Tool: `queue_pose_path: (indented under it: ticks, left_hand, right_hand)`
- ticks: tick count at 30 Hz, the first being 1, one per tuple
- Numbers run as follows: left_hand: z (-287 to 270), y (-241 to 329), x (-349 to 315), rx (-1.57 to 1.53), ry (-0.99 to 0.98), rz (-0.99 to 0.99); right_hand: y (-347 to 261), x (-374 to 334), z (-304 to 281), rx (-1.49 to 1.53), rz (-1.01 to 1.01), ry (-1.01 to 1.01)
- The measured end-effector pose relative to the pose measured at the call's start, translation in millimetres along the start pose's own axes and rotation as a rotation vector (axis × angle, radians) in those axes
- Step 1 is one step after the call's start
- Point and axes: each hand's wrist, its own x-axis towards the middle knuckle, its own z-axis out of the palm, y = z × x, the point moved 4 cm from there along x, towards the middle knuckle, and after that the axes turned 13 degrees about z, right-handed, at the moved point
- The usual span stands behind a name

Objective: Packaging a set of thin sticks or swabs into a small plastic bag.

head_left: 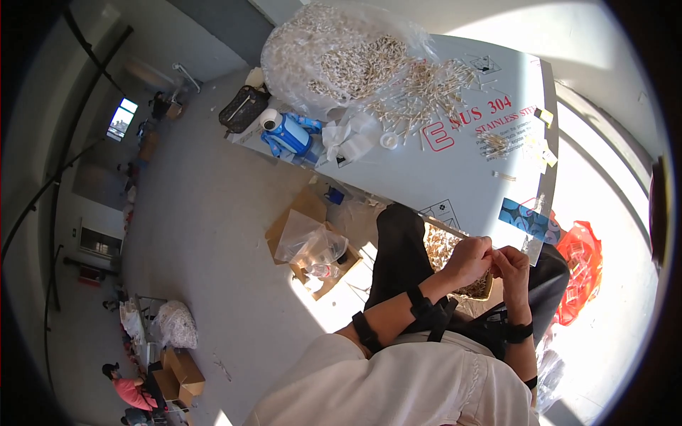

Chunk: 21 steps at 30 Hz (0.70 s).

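My left hand (466, 263) and my right hand (512, 272) meet over my lap, fingertips pinched close together. Both are closed, and whatever lies between the fingers is too small to make out. Just beneath them, between my knees, is an open box (487, 290) filled with cotton swabs (440, 246); my hands cover part of it. On the table ahead lies a loose heap of cotton swabs (428, 92). A smaller bunch of swabs (495, 145) is nearer the right edge, with a few swabs (504, 176) side by side below it.
A large clear bag (298, 60) of swabs rests on the metal-topped table (398, 170). Beside it are a blue bottle (290, 135), a dark pouch (243, 108) and crumpled white plastic (350, 138). An open carton (305, 206) stands on the floor left; a red bag (579, 270) is right.
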Motion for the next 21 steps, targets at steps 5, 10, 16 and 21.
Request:
queue_pose_path:
  ticks: [5,10,16,21]
  left_hand:
    - [3.5,-5.2,-1.7,-0.208,-0.075,-0.074]
    - [10.0,-13.0,-0.5,-0.74,-0.039,-0.293]
    - [28.9,-28.9,-10.4,-1.033,0.094,-0.502]
    - [24.3,-23.2,-0.2,-0.99,0.113,-0.485]
  right_hand:
    - [7.5,3.5,-4.5,0.1,0.074,-0.066]
    - [20.8,9.4,-7.0,0.196,0.044,-0.078]
    - [17.0,8.3,-7.0,0.171,0.037,-0.065]
    - [13.3,0.1,-3.4,-0.062,-0.061,-0.029]
